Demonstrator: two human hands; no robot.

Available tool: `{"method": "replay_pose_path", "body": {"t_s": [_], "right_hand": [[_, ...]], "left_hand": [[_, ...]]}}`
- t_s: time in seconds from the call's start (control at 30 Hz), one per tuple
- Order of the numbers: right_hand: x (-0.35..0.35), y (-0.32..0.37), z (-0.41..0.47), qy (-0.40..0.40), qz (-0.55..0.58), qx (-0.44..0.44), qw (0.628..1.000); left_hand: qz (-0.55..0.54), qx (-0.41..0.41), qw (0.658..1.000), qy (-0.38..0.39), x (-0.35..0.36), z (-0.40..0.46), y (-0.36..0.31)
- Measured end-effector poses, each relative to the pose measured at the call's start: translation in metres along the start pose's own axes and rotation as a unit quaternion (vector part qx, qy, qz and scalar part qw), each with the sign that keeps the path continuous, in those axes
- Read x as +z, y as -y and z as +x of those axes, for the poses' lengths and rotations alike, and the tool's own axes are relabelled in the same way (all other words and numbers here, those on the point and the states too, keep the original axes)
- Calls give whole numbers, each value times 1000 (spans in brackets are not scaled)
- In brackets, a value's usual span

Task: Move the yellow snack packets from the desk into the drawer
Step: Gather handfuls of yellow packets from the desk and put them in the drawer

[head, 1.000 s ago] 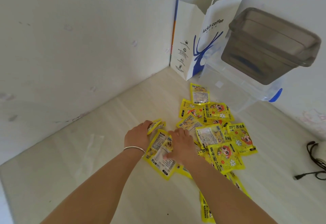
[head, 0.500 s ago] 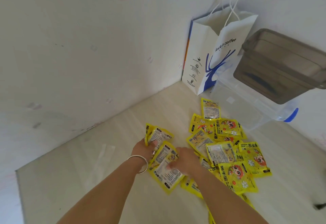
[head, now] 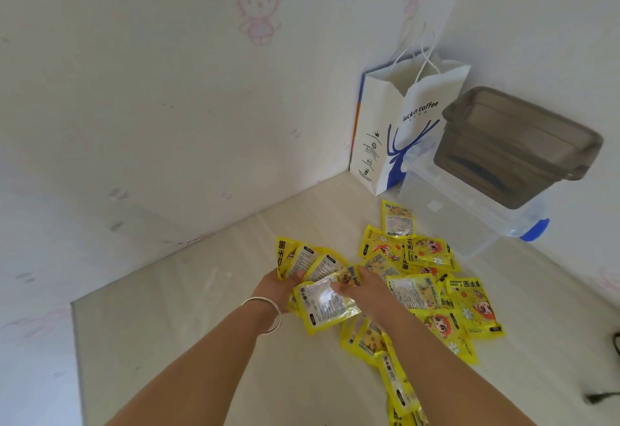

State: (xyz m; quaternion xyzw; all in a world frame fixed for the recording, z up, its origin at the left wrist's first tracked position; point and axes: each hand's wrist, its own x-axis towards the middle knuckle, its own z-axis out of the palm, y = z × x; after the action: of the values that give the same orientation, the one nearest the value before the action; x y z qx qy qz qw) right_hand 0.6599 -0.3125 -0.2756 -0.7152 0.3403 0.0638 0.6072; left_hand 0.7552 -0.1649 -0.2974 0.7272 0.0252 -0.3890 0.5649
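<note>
Several yellow snack packets [head: 432, 268] lie scattered on the pale wooden desk [head: 188, 318], spreading from the middle to the right and toward me. My left hand [head: 276, 288], with a silver bangle on the wrist, grips a fanned bunch of packets [head: 310, 263] held just above the desk. My right hand [head: 365, 288] pinches a packet [head: 323, 304] at the front of that bunch, pressing it against the others. No drawer is in view.
A white and blue paper coffee bag [head: 399, 130] stands in the back corner. Beside it, a grey plastic box [head: 516, 143] rests on a clear bin [head: 469, 221] with a blue latch. A black cable [head: 604, 395] lies at the right edge.
Both hands have lifted the gathered packets off the desk, and the bunch in my left hand has grown. My view has tilted upward, showing more wall.
</note>
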Motion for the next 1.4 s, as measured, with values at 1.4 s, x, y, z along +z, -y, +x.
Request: {"method": "replay_pose_path", "body": {"t_s": [1.4], "right_hand": [[-23, -303, -467, -553, 529, 78, 639]], "left_hand": [[314, -2, 793, 522, 285, -301, 164]]}}
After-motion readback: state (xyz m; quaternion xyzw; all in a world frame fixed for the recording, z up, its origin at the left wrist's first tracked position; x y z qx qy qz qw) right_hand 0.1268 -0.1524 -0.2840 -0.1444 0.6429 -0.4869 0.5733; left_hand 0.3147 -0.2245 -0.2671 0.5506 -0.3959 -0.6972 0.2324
